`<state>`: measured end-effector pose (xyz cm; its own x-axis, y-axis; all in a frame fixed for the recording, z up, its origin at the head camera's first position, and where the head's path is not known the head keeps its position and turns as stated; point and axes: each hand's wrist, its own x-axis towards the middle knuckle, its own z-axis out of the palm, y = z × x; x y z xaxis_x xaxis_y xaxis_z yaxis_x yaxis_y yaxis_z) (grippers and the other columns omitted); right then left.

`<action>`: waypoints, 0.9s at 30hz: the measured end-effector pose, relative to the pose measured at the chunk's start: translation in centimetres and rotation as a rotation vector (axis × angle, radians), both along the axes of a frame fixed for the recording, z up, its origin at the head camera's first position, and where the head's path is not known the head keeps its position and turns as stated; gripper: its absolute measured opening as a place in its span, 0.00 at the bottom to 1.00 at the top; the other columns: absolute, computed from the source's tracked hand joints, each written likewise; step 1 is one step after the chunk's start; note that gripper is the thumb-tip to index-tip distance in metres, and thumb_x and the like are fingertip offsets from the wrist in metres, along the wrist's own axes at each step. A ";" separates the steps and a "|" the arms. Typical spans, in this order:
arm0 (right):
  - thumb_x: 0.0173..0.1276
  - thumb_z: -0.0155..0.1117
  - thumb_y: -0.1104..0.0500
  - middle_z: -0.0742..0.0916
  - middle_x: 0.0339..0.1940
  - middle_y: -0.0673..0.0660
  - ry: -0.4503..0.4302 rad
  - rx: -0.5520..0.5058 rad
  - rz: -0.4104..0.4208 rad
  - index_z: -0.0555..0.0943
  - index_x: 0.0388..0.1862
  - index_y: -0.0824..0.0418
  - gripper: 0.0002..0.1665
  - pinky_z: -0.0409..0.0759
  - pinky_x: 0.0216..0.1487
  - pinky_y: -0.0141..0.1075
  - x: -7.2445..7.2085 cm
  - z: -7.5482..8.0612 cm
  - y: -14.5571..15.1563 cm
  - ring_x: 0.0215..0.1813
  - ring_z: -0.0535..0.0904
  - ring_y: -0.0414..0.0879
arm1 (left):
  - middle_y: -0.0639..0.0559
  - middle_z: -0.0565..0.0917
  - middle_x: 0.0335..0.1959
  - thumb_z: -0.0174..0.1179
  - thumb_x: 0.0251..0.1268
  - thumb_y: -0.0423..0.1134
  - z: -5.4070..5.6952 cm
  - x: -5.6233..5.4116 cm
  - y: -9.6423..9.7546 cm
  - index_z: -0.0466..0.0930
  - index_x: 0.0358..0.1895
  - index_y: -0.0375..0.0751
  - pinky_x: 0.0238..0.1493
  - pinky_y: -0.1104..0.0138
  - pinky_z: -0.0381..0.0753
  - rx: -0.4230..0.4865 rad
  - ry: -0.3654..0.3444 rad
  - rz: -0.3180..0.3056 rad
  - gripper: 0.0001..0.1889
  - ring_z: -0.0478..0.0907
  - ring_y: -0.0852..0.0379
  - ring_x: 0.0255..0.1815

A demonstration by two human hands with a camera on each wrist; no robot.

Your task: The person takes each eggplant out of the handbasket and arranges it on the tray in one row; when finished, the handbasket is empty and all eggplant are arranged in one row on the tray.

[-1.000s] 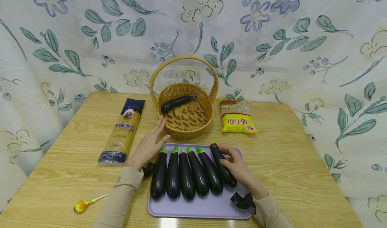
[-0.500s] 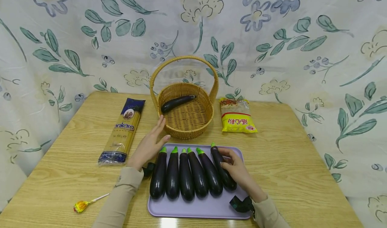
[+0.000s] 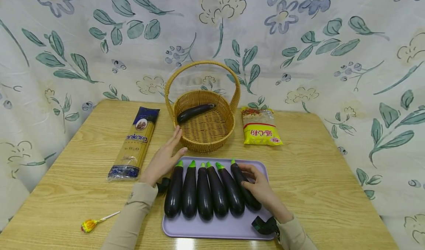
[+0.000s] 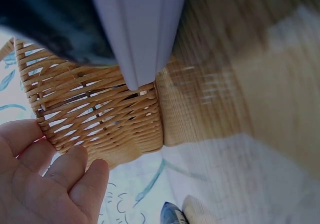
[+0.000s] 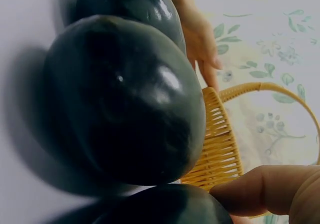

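Observation:
On the lilac tray several dark purple eggplants lie side by side, green stem ends toward the basket. My right hand grips the rightmost eggplant, thumb on one side and fingers on the other. In the right wrist view, the thumb presses at that eggplant's skin. My left hand reaches past the tray's left corner with extended fingers at the side of the wicker basket. Its fingertips meet the weave in the left wrist view. One eggplant lies inside the basket.
Left of the basket lies a spaghetti packet. A yellow-and-clear food bag lies to its right. A wrapped lollipop rests near the left sleeve. Behind the wooden table hangs a floral cloth.
My right hand has shifted the rightmost eggplant slightly toward the tray's near side, and it now lies beside the row. The left hand stays at the basket.

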<state>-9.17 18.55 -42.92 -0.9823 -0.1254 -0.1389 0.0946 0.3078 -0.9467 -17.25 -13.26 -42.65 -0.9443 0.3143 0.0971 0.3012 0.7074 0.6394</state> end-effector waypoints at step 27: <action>0.73 0.51 0.65 0.71 0.69 0.69 -0.066 -0.077 -0.048 0.64 0.70 0.70 0.28 0.78 0.50 0.24 -2.3 2.2 2.5 0.66 0.71 0.57 | 0.54 0.37 0.81 0.48 0.75 0.52 -0.1 0.0 0.0 0.36 0.79 0.54 0.71 0.39 0.58 -0.008 0.005 -0.003 0.38 0.51 0.38 0.77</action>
<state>-11.46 21.07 -40.74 -0.9765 -0.0915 -0.1950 0.1700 0.2282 -0.9587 -17.23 -13.22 -42.73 -0.9429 0.3181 0.0988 0.3064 0.7118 0.6320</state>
